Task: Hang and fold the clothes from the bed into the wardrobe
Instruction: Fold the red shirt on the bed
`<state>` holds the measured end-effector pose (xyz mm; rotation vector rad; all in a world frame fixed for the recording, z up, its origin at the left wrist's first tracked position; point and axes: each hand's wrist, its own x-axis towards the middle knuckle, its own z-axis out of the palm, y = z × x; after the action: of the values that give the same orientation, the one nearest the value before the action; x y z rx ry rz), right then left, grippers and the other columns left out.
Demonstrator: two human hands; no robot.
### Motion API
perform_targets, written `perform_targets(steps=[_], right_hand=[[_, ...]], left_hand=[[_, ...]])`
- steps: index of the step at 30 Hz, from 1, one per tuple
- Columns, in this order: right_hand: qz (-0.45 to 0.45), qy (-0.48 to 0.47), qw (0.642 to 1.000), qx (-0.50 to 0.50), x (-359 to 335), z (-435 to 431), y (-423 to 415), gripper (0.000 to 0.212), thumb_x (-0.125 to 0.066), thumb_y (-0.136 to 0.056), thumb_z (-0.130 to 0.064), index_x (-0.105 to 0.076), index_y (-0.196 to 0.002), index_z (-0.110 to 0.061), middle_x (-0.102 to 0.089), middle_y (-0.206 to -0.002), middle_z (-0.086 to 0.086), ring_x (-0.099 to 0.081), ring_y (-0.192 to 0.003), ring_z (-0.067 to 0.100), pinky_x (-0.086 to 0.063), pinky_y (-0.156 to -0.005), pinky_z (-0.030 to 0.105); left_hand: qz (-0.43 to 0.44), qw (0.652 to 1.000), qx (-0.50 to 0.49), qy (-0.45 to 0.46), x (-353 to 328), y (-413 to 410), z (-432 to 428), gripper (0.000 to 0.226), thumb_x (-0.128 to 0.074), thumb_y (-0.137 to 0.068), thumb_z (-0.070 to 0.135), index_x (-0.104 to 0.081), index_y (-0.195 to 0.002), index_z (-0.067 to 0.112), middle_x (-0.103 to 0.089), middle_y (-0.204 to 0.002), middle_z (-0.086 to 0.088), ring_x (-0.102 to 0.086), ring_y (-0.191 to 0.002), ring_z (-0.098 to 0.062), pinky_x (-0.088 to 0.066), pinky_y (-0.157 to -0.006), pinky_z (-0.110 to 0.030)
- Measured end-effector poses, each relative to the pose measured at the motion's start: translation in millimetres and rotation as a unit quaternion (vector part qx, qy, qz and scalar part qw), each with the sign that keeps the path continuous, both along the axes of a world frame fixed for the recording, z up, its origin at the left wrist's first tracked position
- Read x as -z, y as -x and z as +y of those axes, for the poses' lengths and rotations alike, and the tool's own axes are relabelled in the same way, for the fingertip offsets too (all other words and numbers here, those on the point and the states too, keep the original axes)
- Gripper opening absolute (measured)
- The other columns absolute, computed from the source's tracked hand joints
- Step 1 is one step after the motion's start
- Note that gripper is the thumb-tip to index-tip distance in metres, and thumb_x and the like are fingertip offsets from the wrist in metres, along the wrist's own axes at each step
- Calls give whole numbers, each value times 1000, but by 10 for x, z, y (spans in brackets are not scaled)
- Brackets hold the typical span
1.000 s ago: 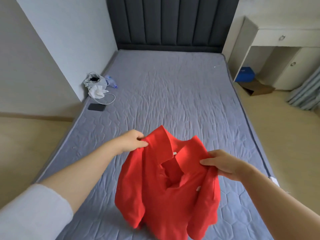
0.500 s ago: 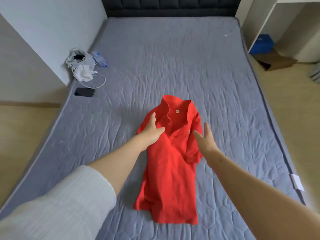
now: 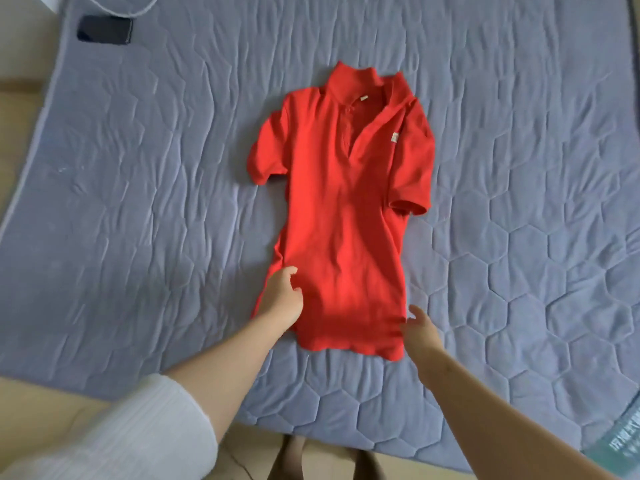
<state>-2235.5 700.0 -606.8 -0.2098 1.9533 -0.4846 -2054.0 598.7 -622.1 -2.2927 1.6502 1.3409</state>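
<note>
A red polo shirt (image 3: pixel 346 209) lies spread front-up on the grey-blue quilted bed (image 3: pixel 519 202), its collar pointing away from the person and its hem nearest them. Both short sleeves are tucked close against the body of the shirt, and the placket lies open below the collar. A small pale tag (image 3: pixel 394 137) shows on the chest at the right of the view.

The left grip (image 3: pixel 282 301) rests on the shirt's lower edge at the left of the view, just above the hem, with its fingers curled over the red cloth. Motion blur hides whether they actually pinch the fabric or only lie on it. The right grip (image 3: pixel 420 327) sits at the opposite hem corner with its fingers loosely spread and relaxed, holding nothing. Its fingertips are at the very edge of the cloth, and it is unclear whether they touch it.

The left arm wears a white ribbed sleeve (image 3: pixel 121 434) pushed up past the forearm, while the right forearm is bare.

Well apart from the shirt, near the far left edge of the bed, lies a dark phone (image 3: pixel 104 29), with a loop of white cable (image 3: pixel 121 8) just beyond it. A piece of printed clear plastic wrapping (image 3: pixel 620 441) lies at the bed's near right corner. Pale flooring (image 3: pixel 20 98) shows beside the bed.
</note>
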Motion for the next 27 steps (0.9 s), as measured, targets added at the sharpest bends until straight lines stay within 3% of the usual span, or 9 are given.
perform_targets(steps=[3,5,8,11,13,17,21,24,27], right_hand=[[10,-39,998,53,396,230,-14,57,-29,-91,5,-31,-144,-12,-53,-123,15,-58,-91,27,-41,-68,16],[1,-44,997,66,585,315,-45,58,-28,-88,9,-40,-140,-12,-54,-103,11,-49,-66,16,-39,-53,16],[-47,-13,995,86,753,362,-106,49,-40,-85,11,-51,-127,-10,-55,-84,6,-52,-70,16,-42,-60,22],[-121,0,990,74,783,331,-128,29,-58,-83,2,-56,-103,-18,-54,-73,6,-50,-54,9,-41,-51,19],[-152,-8,986,62,757,276,-143,15,-63,-83,-3,-57,-87,-16,-54,-70,6,-47,-55,10,-37,-52,21],[-150,29,984,87,637,226,-162,15,-63,-81,0,-60,-79,-14,-61,-70,3,-56,-64,13,-44,-61,24],[-163,58,970,171,365,320,-82,16,-51,-84,7,-50,-77,-7,-53,-67,10,-52,-57,20,-46,-56,34],[-116,59,973,192,193,433,-31,28,-50,-82,9,-40,-66,-11,-44,-59,7,-48,-46,18,-46,-47,30],[22,55,987,146,84,521,-5,31,-52,-78,11,-37,-64,-13,-36,-56,3,-42,-44,17,-47,-45,25]], left_hand=[[-111,989,-59,77,344,-191,181,53,-46,-81,-3,-44,-133,11,-45,-134,-12,-46,-121,-30,-34,-99,-37],[-117,987,-95,54,536,-285,252,52,-45,-81,-3,-43,-132,5,-45,-133,-17,-46,-120,-34,-36,-98,-40],[-68,988,-138,-14,750,-391,297,49,-52,-84,2,-39,-131,1,-48,-130,-21,-50,-117,-35,-40,-98,-43],[-17,987,-153,-39,804,-454,304,13,-58,-87,10,-50,-97,10,-59,-113,-22,-57,-96,-29,-42,-76,-31],[-11,990,-132,-39,771,-488,292,14,-61,-87,17,-51,-78,14,-64,-101,-21,-59,-88,-28,-38,-67,-28],[67,984,-156,-52,550,-591,299,14,-65,-85,20,-64,-96,11,-66,-94,-10,-60,-77,-18,-46,-66,-27],[140,955,-249,-77,301,-789,379,19,-61,-88,13,-60,-107,12,-66,-98,-11,-62,-83,-24,-54,-71,-35],[172,933,-307,-80,127,-939,442,10,-59,-90,14,-56,-99,18,-57,-75,-2,-51,-61,-13,-42,-42,-17],[127,943,-300,-66,-6,-1118,481,6,-60,-90,21,-57,-85,21,-50,-67,1,-43,-55,-11,-33,-36,-18]])
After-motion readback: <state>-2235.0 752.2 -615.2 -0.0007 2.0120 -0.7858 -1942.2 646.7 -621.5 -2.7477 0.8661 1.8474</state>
